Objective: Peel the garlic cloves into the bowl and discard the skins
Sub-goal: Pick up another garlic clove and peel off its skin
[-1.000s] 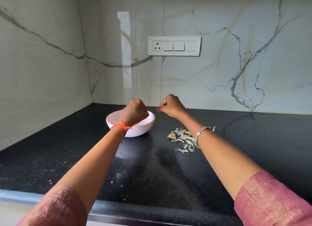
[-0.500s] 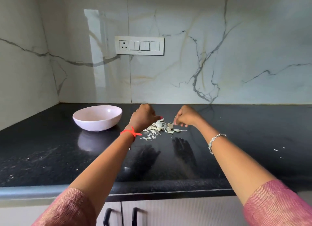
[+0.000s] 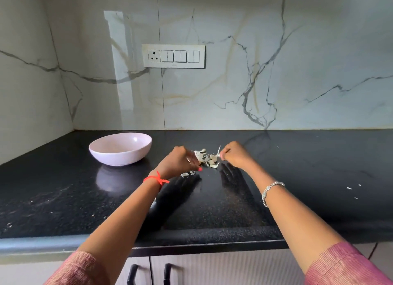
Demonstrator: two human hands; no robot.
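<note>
Papery skins (image 3: 207, 160) sit near the counter's (image 3: 308, 174) back edge; right hand (image 3: 236, 155) pinches one; left hand's (image 3: 178, 163) hold I cannot tell. A hasty sweep could scatter flakes.

The bowl (image 3: 120, 149) is pale pink, on a black, finely speckled counter (image 3: 63, 199). Right of the bowl, the skins (image 3: 207, 158) are off-white. Behind it, the wall (image 3: 234, 82) is white marble with grey and tan veins. The thread (image 3: 156, 179) is red and the sleeves (image 3: 344, 265) are pink.

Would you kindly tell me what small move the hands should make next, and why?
Probably scoop the garlic skins together for discarding: they lie loose on the counter between the left hand and right hand, which pinches one; the bowl stands apart.
</note>
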